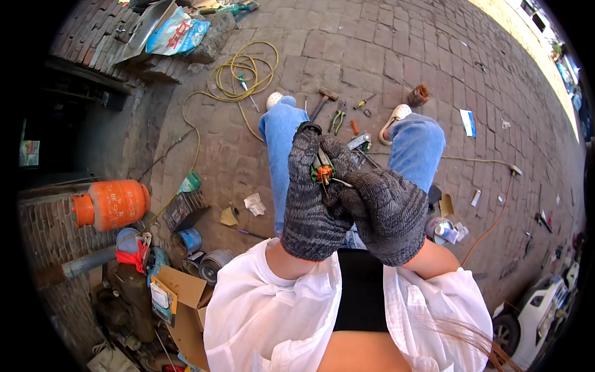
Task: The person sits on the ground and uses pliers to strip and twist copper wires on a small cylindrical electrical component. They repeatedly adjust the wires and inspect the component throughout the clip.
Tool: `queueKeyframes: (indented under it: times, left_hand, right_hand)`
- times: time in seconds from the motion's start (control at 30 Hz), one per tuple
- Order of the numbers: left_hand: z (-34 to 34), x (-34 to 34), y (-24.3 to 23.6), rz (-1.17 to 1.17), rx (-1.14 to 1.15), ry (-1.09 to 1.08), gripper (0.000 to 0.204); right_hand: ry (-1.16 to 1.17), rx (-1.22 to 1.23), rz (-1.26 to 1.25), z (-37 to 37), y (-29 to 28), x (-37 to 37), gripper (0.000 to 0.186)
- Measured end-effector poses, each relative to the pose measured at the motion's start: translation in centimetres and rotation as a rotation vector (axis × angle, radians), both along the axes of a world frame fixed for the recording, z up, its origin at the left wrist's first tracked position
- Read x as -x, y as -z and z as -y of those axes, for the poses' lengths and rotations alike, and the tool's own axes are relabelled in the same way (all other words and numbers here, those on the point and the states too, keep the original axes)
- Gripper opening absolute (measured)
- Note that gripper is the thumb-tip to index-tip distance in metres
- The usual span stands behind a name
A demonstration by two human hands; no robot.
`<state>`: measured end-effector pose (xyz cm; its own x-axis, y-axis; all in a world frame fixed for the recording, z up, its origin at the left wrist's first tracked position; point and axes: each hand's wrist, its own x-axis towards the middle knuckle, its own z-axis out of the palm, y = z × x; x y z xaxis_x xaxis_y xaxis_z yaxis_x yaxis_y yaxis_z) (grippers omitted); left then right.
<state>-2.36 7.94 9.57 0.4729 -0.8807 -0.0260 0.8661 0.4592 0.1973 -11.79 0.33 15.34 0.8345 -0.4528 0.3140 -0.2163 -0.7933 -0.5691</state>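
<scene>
Both of my hands wear dark grey knitted gloves and meet in front of my lap, between my knees. My left hand (pixel 311 208) is wrapped round a small round part with orange wires and a green rim (pixel 322 174). A black round piece (pixel 308 128) pokes out by its upper fingers; whether it belongs to that part I cannot tell. Close against it, my right hand (pixel 392 214) is closed with its fingers pinched. From them a thin metal tip (pixel 342 183) points at the orange wires. The rest of that thin tool is hidden in the glove.
On the brick paving beyond lie a hammer (pixel 328 94), green-handled pliers (pixel 337 121), a yellow screwdriver (pixel 364 103) and a rusty can (pixel 419 95). A yellow hose (pixel 273 62) coils at far left. An orange gas cylinder (pixel 121 204) and cardboard box (pixel 186 286) flank my left side.
</scene>
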Motion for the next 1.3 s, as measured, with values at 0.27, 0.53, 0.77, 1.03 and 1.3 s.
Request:
queueKeyframes:
  times: [0.27,0.53,0.77,1.03,1.3]
  left_hand:
    - [0.6,-0.2,-3.1,-0.116,-0.158,0.034,0.025]
    - [0.7,0.3,-4.0,-0.065,-0.386,-0.106,0.024]
    - [0.3,0.2,-3.2,-0.072,-0.406,-0.156,0.025]
    - [0.4,-0.1,-3.7,-0.149,-0.379,-0.13,0.026]
    - [-0.1,0.1,-3.0,-0.054,-0.385,-0.168,0.027]
  right_hand:
    - [0.035,0.064,0.068,-0.3,0.7,0.0,0.022]
    - [0.039,0.13,0.087,-0.4,0.6,-0.4,0.028]
    - [0.01,0.133,0.078,-0.4,1.3,-0.3,0.035]
    - [0.019,0.156,0.105,-0.6,1.3,-0.4,0.034]
    - [0.008,0.158,0.071,-0.7,1.6,-0.4,0.041]
